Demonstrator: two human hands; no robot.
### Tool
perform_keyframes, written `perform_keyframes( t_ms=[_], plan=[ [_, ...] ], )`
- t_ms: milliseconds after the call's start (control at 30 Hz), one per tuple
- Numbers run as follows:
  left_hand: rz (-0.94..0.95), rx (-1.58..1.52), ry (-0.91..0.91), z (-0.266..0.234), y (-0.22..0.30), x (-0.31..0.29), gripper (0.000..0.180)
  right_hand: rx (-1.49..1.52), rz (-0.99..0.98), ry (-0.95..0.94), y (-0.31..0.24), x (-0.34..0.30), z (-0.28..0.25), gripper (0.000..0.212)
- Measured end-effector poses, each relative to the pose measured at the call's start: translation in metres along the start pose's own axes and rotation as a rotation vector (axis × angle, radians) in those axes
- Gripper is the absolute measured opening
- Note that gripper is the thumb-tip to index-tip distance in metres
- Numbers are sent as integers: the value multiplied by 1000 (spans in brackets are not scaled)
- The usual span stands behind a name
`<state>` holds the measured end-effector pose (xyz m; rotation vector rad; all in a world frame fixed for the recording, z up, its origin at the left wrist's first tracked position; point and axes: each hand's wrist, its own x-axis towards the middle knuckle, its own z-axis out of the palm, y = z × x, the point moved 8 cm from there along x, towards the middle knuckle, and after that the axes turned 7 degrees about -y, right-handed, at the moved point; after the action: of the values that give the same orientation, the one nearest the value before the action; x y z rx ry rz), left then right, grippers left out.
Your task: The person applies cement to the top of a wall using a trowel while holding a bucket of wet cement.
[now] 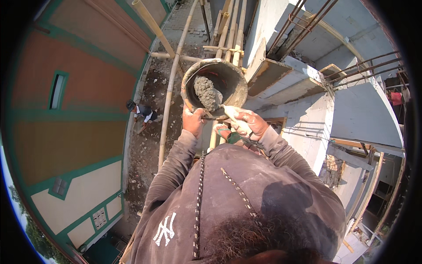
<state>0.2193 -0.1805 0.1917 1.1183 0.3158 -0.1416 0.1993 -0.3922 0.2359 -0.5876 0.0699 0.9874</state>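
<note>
A mortar-crusted bucket [239, 86] is tilted in front of me, its open mouth facing up toward me. My left hand [194, 121] is closed on its near rim at the left side. In my right hand [249, 122] is the pale, mortar-smeared handle of a trowel [230, 113], with the fingers wrapped round it. The trowel's blade reaches into the bucket and bears a lump of wet grey mortar [205, 91]. Most of the blade is hidden under that lump.
Bamboo scaffold poles [171, 88] run along my left and ahead. Pale block walls [307, 125] rise close on the right, with bare rebar [303, 22] sticking out. Far below on the rubble ground [151, 152], another person [143, 113] bends beside a painted building [83, 88].
</note>
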Motion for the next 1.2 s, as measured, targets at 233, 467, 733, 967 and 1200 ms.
perform_keyframes(
  t_ms=[233,467,733,967,1200],
  plan=[
    [-257,-391,147,-101,-93,-8,17,-380,-378,335,-74,-71,9,58],
    [-332,-219,498,-175,-111,-82,17,-1455,-1120,1109,-168,-72,-84,57],
    [-343,-213,654,-176,-104,-117,14,-1498,-928,1392,-193,-47,-203,53],
    [-235,-165,549,-165,-116,-100,43,-1266,-817,948,-130,-43,-115,56],
    [99,-111,378,-91,-23,-48,40,-1583,-438,206,-37,29,33,45]
  ],
)
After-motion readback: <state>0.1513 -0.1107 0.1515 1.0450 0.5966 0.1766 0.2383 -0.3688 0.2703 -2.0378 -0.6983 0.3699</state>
